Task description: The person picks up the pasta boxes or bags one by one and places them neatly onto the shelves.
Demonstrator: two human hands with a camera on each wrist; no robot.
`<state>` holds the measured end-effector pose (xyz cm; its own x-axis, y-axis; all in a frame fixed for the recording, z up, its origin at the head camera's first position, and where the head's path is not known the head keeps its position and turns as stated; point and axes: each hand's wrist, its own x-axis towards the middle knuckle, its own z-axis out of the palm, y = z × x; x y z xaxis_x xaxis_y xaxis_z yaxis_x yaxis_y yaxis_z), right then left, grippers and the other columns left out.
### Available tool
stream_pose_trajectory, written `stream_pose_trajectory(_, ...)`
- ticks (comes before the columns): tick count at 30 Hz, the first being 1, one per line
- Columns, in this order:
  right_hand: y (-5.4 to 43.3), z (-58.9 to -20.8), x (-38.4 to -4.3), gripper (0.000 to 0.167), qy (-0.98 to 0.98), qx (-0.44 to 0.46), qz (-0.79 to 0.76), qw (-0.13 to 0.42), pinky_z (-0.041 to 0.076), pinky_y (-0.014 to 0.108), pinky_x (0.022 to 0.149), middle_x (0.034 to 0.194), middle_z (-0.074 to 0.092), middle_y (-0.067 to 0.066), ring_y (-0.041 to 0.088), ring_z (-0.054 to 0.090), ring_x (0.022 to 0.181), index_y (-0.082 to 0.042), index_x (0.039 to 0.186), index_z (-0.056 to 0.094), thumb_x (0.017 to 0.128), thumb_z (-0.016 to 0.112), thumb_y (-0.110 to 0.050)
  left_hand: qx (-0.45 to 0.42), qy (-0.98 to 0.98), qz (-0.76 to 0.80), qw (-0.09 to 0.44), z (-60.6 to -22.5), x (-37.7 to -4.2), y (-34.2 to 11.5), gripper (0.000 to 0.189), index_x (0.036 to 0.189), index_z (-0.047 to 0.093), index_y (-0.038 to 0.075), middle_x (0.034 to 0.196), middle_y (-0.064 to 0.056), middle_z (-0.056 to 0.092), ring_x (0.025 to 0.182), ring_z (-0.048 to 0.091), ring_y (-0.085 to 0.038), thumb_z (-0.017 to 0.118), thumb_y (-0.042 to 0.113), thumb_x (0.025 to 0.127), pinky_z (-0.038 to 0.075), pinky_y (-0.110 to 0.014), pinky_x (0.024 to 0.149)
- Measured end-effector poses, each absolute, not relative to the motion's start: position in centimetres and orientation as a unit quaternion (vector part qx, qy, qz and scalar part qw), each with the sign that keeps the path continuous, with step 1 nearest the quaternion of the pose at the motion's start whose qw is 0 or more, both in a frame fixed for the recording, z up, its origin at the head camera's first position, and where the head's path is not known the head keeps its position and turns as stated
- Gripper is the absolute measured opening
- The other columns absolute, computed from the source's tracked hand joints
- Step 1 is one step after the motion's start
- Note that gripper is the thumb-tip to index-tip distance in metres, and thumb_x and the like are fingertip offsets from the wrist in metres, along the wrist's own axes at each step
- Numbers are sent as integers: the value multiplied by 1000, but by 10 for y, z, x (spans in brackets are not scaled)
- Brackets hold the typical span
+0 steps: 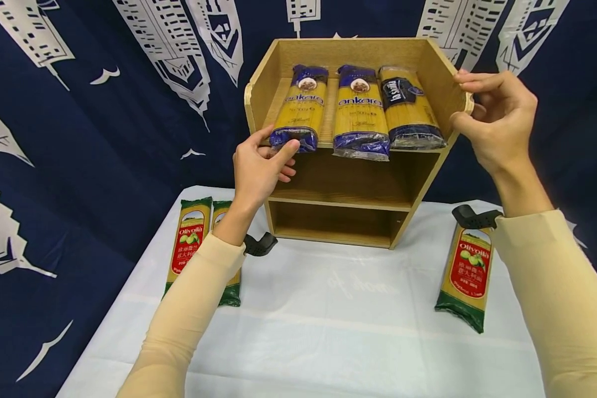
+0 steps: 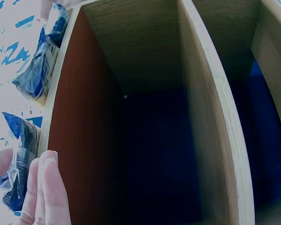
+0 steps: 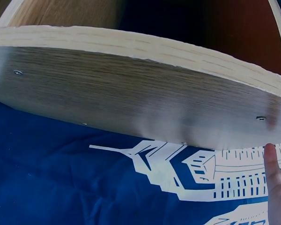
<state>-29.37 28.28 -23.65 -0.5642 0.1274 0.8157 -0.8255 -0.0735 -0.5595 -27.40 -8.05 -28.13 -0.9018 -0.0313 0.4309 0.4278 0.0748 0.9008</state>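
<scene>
The fingers of our left hand [image 1: 258,174] pinch the lower end of the left ankara packet [image 1: 300,113], atop the wooden rack [image 1: 348,51]; our right hand [image 1: 504,119] grips the rack's side. Rightward lie another ankara packet [image 1: 361,116] and a dark-labelled packet [image 1: 412,113]. Three Olivoilà packets [image 1: 470,271] (our left sleeve [image 1: 179,315] partly hides two) lie on the desk [image 1: 338,326].

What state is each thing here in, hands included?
Left fingers: around the near end of the left Ankara pack
Right fingers: pinching the right side of the wooden shelf
Left Ankara pack: lying on top, near end overhanging
Middle Ankara pack: same, untouched
Dark-labelled pack: lying on top, untouched
Wooden shelf: standing, open-fronted
Left Olivoilà packs: lying down, partly hidden
Right Olivoilà pack: lying down, partly hidden
Table: cloth-covered
</scene>
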Motion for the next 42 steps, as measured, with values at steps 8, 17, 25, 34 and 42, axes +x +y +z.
stream_pose_trajectory(8, 281, -238, -293, 35, -578, 303, 669, 356, 51, 43, 98, 112, 66, 34, 41, 63, 117, 24, 99, 60, 64, 57, 27, -145, -727, -642, 195, -284, -256, -89, 65, 144, 54, 2, 82, -17, 75, 62, 73, -23, 82, 25, 89, 60, -32, 59)
stream_pose_trajectory(17, 280, -238, -296, 36, -559, 296, 688, 357, 53, 42, 96, 110, 66, 34, 41, 64, 113, 25, 97, 59, 62, 57, 28, -140, -727, -642, 198, -288, -233, -109, 65, 141, 56, 1, 88, -12, 76, 70, 73, -27, 84, 23, 87, 62, -37, 67)
stream_pose_trajectory(25, 279, -239, -298, 35, -560, 290, 688, 359, 54, 40, 94, 110, 66, 33, 40, 64, 112, 24, 97, 60, 62, 58, 27, -115, -723, -653, 192, -300, -214, -127, 61, 138, 57, 1, 90, -13, 75, 71, 73, -24, 84, 20, 86, 61, -37, 71)
stream_pose_trajectory(34, 281, -239, -296, 36, -578, 297, 664, 370, 52, 41, 98, 111, 66, 33, 40, 64, 114, 23, 99, 61, 63, 58, 25, -63, -756, -622, 192, -326, -192, -153, 58, 136, 58, 3, 98, -12, 75, 78, 72, -20, 84, 18, 86, 56, -24, 65)
stream_pose_trajectory(42, 280, -240, -297, 36, -587, 298, 651, 378, 53, 40, 97, 111, 66, 32, 41, 64, 114, 22, 100, 61, 64, 60, 23, 5, -832, -534, 153, -361, -179, -174, 64, 140, 54, 0, 107, -14, 73, 88, 71, -22, 83, 19, 87, 57, -24, 72)
